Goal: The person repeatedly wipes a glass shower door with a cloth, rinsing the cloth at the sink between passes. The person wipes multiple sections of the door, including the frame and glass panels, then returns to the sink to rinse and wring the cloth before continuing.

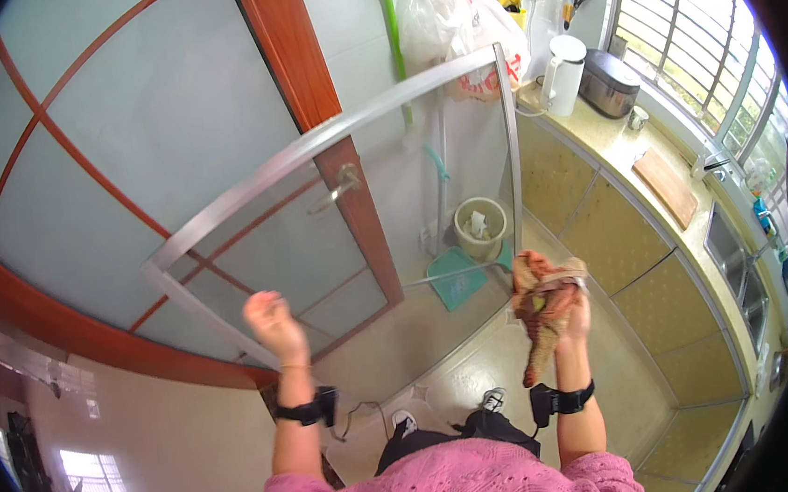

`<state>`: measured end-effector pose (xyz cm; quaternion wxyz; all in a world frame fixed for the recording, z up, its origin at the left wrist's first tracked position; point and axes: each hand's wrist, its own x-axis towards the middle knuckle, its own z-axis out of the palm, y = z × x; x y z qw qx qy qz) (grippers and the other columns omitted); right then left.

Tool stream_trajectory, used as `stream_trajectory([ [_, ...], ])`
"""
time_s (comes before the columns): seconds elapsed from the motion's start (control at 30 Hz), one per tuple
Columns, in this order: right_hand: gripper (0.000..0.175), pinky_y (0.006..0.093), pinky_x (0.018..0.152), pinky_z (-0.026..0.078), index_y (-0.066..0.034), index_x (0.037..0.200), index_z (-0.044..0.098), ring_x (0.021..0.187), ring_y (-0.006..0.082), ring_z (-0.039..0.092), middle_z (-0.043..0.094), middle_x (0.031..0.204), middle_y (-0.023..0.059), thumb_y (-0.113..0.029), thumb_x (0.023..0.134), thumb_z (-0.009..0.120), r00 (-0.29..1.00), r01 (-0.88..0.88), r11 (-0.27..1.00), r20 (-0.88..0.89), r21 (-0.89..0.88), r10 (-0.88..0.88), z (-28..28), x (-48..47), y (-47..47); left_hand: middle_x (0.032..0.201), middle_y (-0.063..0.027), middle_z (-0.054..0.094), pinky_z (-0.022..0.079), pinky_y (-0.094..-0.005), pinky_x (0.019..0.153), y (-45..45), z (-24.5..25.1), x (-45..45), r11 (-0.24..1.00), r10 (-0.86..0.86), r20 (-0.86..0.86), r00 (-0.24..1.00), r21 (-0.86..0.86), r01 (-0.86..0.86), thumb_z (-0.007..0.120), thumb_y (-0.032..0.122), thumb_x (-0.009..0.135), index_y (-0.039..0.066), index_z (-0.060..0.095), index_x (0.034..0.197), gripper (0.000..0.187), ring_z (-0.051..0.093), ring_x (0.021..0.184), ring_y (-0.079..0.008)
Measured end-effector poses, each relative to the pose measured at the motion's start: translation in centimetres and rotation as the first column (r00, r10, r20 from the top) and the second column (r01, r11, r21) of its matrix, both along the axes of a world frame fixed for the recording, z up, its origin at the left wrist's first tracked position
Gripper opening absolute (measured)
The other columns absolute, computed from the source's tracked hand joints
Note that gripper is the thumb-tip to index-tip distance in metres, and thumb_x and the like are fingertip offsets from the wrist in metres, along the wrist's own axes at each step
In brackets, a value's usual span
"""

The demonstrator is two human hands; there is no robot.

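My right hand grips a crumpled cloth in brown, red and tan, with one end hanging down. My left hand is raised with its fingers curled, beside the left edge of a glass panel door. Nothing is visible in it, but its palm side is partly hidden, and I cannot tell whether it touches the door. The door's silvery metal frame spans the view before me. Its clear glass shows the wall and floor behind it. The cloth hangs near the frame's right upright.
Behind the glass are a waste bin and a teal dustpan. A wooden-framed door stands at left. On the right, a counter carries a white kettle, a rice cooker and a cutting board. Plastic bags hang at the back.
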<state>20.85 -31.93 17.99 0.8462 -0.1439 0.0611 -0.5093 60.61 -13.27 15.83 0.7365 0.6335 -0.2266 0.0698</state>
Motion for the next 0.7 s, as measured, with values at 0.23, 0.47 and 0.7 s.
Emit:
stream_trajectory([
  [0.23, 0.048, 0.0479, 0.100, 0.039, -0.0007, 0.131, 0.040, 0.118, 0.0314, 0.047, 0.047, 0.130, 0.0165, -0.033, 0.096, 0.033, 0.904, 0.303, 0.953, -0.322, 0.020, -0.281, 0.8, -23.1, 0.3, 0.109, -0.0081, 0.058, 0.048, -0.0287, 0.084, -9.5, -1.6, -30.1, 0.421, -0.805, -0.307, 0.508, 0.309, 0.853, 0.058, 0.012, 0.090, 0.005, 0.047, 0.118, 0.031, 0.055, 0.102, -0.0144],
  [0.47, 0.048, 0.0444, 0.103, 0.037, -0.0015, 0.131, 0.042, 0.122, 0.0277, 0.045, 0.046, 0.132, 0.0145, -0.031, 0.094, 0.036, 0.832, 0.455, 0.891, -0.355, -0.005, -0.427, 2.7, -40.5, 0.6, 0.133, -0.0157, 0.046, 0.045, -0.0369, 0.093, -19.1, 0.7, -59.0, -0.191, -0.918, -0.377, -0.124, 0.146, 0.971, 0.065, 0.023, 0.084, 0.010, 0.027, 0.141, 0.070, 0.044, 0.124, -0.0244],
  [0.7, 0.053, 0.0455, 0.095, 0.044, -0.0026, 0.129, 0.043, 0.113, 0.0287, 0.053, 0.052, 0.126, 0.0151, -0.041, 0.096, 0.027, 0.854, 0.472, 0.872, -0.315, 0.130, -0.415, 0.0, -51.0, -2.3, 0.142, -0.0114, 0.033, 0.038, -0.0354, 0.102, -26.4, 2.3, -74.7, -0.475, -0.817, -0.413, -0.402, 0.087, 0.876, 0.069, 0.013, 0.081, 0.014, 0.022, 0.146, 0.080, 0.033, 0.131, -0.0208],
])
